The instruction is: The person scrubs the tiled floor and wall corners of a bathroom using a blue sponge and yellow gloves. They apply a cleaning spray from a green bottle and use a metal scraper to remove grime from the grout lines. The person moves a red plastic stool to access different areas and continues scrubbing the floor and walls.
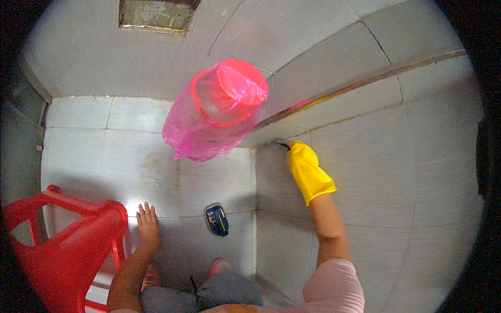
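My right hand [308, 172] wears a yellow rubber glove and is closed. A thin dark tool [283, 145] pokes out past the gloved fingertips, and its far end meets the tiled wall just under a ledge; its kind is too small to tell. My bare left hand [148, 225] is open, with its fingers stretched out flat against the floor tiles beside the red plastic chair [68, 245]. Between my hands, nearer the left, a dark blue pack with rounded ends [216, 219] lies on the floor.
A red bucket-like container [240, 83] under a pink plastic bag [195, 133] stands ahead, by the corner. The ledge [355, 86] runs along the right wall. A recessed panel [156, 14] is set in the far wall, and a grey door [23, 135] stands at left.
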